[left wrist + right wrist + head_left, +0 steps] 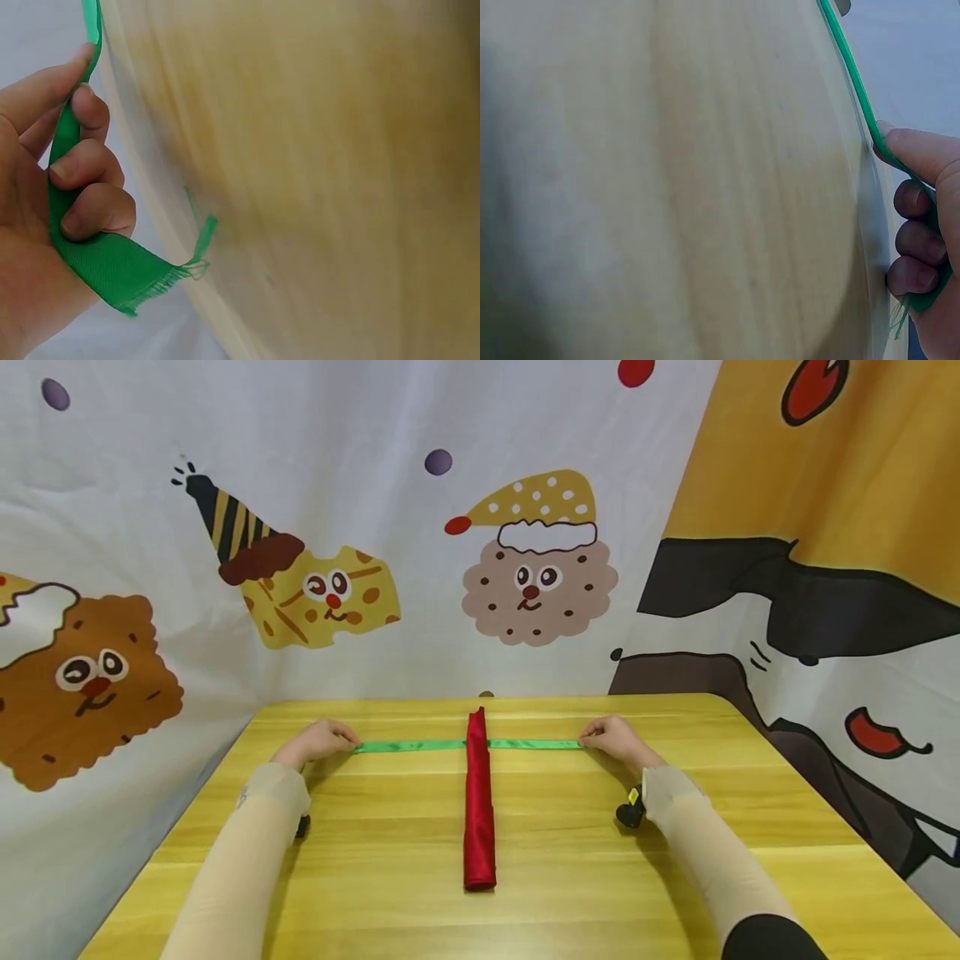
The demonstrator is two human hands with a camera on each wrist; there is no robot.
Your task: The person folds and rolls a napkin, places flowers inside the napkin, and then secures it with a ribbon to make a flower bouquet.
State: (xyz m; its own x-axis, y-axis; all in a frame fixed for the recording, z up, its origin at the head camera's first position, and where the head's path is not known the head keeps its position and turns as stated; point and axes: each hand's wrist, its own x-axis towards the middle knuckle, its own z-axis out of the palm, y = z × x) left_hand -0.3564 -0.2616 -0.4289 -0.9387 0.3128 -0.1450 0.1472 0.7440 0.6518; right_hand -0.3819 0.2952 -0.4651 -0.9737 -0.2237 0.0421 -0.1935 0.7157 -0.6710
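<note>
A green ribbon [411, 746] stretches sideways in a straight line near the table's far side. It passes under a rolled red cloth [479, 810], which lies lengthwise on the table. My left hand [321, 741] grips the ribbon's left end; in the left wrist view the frayed tail of the ribbon [120, 270] hangs out below the curled fingers [94, 165]. At the other end my right hand [617, 739] pinches the ribbon between thumb and forefinger, and in the right wrist view the other fingers [915, 240] curl round its frayed tail.
The wood-grain table [390, 852] runs back to a white curtain [337, 460] printed with cartoon food figures. A dark wrist device [631, 810] sits below the right wrist.
</note>
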